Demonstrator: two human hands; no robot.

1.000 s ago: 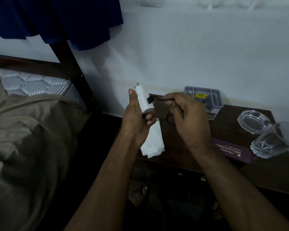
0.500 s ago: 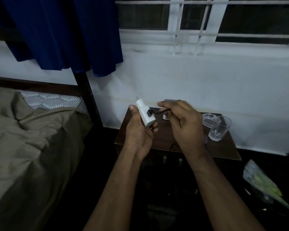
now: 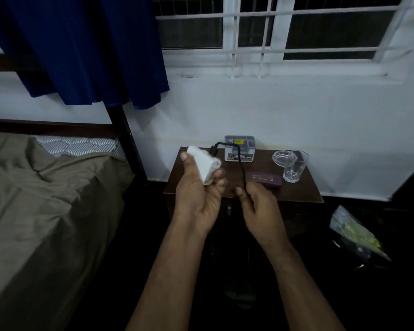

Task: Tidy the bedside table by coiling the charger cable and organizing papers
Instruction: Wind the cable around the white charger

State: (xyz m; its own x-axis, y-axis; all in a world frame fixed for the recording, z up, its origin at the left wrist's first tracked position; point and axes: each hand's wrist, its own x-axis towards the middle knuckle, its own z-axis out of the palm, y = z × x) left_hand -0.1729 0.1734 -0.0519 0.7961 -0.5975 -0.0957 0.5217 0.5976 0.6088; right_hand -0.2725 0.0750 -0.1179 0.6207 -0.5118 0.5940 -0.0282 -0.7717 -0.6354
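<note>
The person's left hand is wrapped around a white charger adapter, thumb on its far-left side and fingers curled under its near end, held above the near-left part of the dark wooden bedside table; the black charger cable leaves the adapter's far side, arcs up and drops to the right hand, whose thumb and fingers appear pinched on it, though the contact itself is dim. Coiling looks barely begun; no loops are visible yet. To do it well, the left hand should keep the adapter steady as an anchor while the right draws even loops, letting the cable slide through the pinch so it does not twist; the slack below the right hand is lost in shadow, so it may snag. A purple case, a drinking glass, a glass ashtray and a small grey box stand on the table, far and right of the hands; sweeping loops should stay clear of the glass. No papers can be made out on the table.
</note>
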